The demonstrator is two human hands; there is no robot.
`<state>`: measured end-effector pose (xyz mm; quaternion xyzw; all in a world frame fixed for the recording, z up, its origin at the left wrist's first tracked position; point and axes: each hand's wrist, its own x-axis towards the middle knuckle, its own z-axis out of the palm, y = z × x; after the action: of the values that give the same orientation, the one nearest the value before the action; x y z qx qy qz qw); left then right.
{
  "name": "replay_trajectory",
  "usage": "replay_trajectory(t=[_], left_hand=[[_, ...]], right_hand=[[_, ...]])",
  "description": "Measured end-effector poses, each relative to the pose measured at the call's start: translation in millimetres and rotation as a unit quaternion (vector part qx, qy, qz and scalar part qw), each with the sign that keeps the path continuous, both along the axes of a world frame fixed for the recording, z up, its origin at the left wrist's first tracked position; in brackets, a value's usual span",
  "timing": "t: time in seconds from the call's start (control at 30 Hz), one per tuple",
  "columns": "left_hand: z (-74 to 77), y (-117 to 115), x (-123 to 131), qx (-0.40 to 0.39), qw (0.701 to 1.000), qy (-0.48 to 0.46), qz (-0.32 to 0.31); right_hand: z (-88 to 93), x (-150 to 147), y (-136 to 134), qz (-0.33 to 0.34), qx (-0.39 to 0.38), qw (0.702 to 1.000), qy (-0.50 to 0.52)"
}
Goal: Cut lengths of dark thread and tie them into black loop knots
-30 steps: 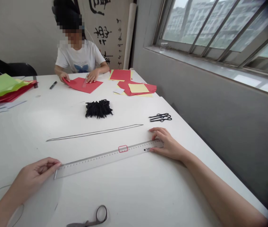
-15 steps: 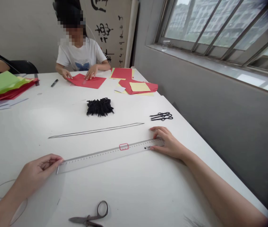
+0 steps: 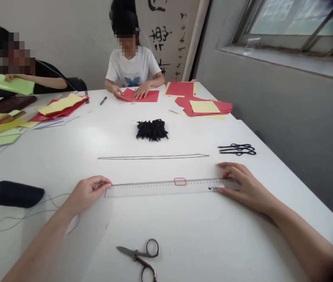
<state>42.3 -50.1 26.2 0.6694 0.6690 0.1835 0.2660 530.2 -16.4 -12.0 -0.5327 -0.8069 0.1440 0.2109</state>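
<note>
A clear plastic ruler [image 3: 154, 189] lies across the white table in front of me. My left hand [image 3: 88, 192] pinches its left end between thumb and fingers. At the other end, my right hand [image 3: 239, 184] grips the ruler with thumb and fingers on its opposite edges. Just beyond the ruler a long, narrow loop of dark cord [image 3: 154, 157] is laid out. A few knotted black cords [image 3: 236, 149] rest past my right hand. Farther back sits a pile of short black cord pieces [image 3: 152, 130]. Scissors [image 3: 139, 254] lie with spread blades nearer to me.
A dark spool [image 3: 13, 194] with loose thread [image 3: 31, 217] lies left of my left arm. Red paper [image 3: 180, 89] and yellow paper [image 3: 204, 106] lie at the far right. Two people sit opposite; one presses a red sheet [image 3: 151, 96]. A marker [image 3: 103, 100] lies near them.
The view has swung left, so the spool and a second person now show. Both hands remain on the ruler, which appears more level in the picture.
</note>
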Motion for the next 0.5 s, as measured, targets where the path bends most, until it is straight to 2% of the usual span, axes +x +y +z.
replay_trajectory(t=[0.3, 0.5], left_hand=[[9.5, -5.5, 0.9, 0.039, 0.997, 0.057, -0.031], [8.9, -5.9, -0.1, 0.041, 0.997, 0.071, -0.012]], right_hand=[[-4.6, 1.4, 1.1, 0.000, 0.000, 1.000, 0.003], [-3.9, 2.7, 0.6, 0.004, -0.004, 1.000, 0.004]])
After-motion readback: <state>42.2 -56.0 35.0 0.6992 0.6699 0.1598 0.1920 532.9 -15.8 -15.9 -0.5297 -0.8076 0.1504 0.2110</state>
